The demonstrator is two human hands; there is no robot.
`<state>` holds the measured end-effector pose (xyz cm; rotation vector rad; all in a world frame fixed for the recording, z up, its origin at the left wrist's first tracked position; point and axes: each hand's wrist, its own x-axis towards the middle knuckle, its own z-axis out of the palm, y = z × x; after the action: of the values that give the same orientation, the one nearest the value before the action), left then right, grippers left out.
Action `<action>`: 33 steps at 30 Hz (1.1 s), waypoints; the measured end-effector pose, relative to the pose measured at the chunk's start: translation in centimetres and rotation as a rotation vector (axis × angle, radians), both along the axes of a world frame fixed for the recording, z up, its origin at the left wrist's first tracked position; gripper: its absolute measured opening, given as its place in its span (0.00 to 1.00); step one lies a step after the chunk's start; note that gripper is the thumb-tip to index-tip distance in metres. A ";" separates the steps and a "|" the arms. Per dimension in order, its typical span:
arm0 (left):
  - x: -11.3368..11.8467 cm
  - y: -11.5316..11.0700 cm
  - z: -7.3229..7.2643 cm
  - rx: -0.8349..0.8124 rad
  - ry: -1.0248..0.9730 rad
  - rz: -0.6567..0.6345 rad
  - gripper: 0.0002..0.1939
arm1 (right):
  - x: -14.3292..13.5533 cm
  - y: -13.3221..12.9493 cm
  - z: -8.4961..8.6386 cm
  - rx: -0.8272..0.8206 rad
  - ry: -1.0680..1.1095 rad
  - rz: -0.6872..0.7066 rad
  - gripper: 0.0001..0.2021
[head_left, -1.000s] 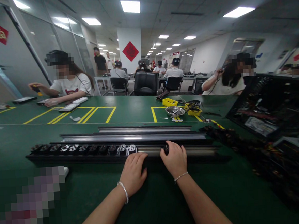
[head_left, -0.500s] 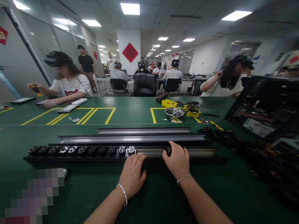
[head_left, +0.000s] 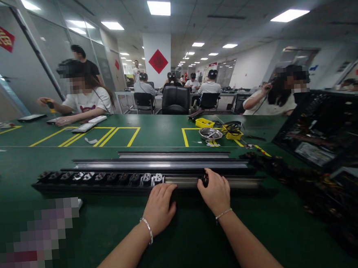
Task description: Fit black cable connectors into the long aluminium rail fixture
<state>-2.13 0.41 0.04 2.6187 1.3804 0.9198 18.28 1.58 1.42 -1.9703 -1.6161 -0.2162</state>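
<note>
A long black rail, a power-strip housing with a shiny metal channel, lies across the table before me. Black socket modules fill its left part in a row, two of them with bright metal faces. My left hand curls its fingers over the rail's near edge, just by the last module in the row. Farther right, my right hand pinches a loose black socket module at the bare channel. The fingers partly cover this module, so whether it sits in the channel is unclear.
Behind lie two more metal rails. A steel bowl and yellow bins stand farther back. Dark socket parts are heaped at right near an open black case. Co-workers sit across the table.
The view has shifted slightly. Both hands keep their places on the rail and the module. In the left background, a standing person has come closer behind the seated co-worker.
</note>
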 end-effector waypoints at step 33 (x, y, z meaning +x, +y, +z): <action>0.0 0.0 0.0 -0.004 -0.016 -0.002 0.24 | 1.1 -0.3 0.0 0.002 0.010 -0.044 0.22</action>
<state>-2.16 0.43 0.07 2.6039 1.3744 0.9344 19.35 1.26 1.46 -2.0044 -1.5666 -0.2243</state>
